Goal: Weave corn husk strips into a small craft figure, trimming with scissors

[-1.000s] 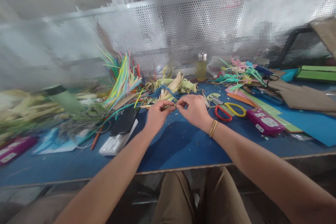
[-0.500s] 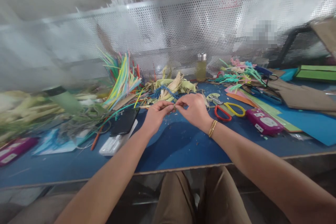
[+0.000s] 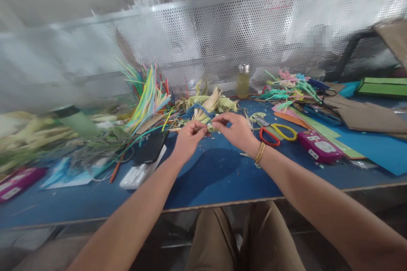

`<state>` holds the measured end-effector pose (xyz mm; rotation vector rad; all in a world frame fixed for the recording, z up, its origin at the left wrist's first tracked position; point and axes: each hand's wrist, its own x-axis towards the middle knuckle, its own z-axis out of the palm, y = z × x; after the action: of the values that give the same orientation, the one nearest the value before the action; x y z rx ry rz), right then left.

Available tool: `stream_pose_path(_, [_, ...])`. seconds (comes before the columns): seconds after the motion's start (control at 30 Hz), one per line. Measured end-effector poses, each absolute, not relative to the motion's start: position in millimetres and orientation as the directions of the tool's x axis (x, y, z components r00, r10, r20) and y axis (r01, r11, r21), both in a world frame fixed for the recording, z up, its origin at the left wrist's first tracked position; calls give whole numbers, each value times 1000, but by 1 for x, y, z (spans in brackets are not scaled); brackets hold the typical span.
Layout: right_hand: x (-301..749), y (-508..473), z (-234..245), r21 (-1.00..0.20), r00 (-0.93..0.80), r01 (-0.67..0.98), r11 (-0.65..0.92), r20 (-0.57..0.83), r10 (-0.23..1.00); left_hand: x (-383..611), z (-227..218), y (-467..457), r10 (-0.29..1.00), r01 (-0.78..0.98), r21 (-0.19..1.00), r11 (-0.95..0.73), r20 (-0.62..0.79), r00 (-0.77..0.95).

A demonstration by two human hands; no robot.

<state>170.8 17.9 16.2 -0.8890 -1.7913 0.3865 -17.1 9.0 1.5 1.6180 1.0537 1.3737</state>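
Note:
Both my hands meet over the blue table (image 3: 216,178), just in front of a heap of pale green and cream husk strips (image 3: 208,105). My left hand (image 3: 188,137) pinches a small greenish strip piece (image 3: 210,127) between thumb and fingertips. My right hand (image 3: 235,130), with a gold bracelet at the wrist, has its fingers curled and pinched close to the same piece. Red-handled scissors (image 3: 270,136) and yellow-handled scissors (image 3: 284,131) lie just right of my right hand.
A fan of coloured strips (image 3: 148,93) stands at the left. A black phone (image 3: 151,146) on a white box, a small bottle (image 3: 243,80), a magenta device (image 3: 319,147), brown paper (image 3: 365,116) and a green box (image 3: 383,87) lie about. Perforated metal screen (image 3: 254,38) closes the back.
My right hand has drawn slightly apart from the left and its fingers have loosened. The left hand keeps its pinch in about the same place.

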Motion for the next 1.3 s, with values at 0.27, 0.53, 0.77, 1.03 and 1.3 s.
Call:
stream_pose_path(0.27, [177, 27, 18, -837, -20, 230, 497, 506, 862, -20, 6, 8, 917, 85, 913, -399, 396, 52])
stream_pose_path(0.53, [167, 28, 10, -876, 10, 122, 466, 471, 882, -16, 8, 5, 938, 101, 936, -338, 327, 115])
stream_pose_path(0.77, [164, 26, 6, -795, 21, 264, 546, 571, 821, -9, 9, 0, 950, 99, 966, -240, 212, 231])
stream_pose_path(1.03, [164, 20, 7, -607, 4, 627, 488, 629, 777, -4, 6, -5, 932, 116, 967, -226, 180, 314])
stream_pose_path(1.3, [165, 24, 5, -701, 32, 516, 491, 589, 808, -5, 9, -5, 927, 226, 919, -324, 260, 272])
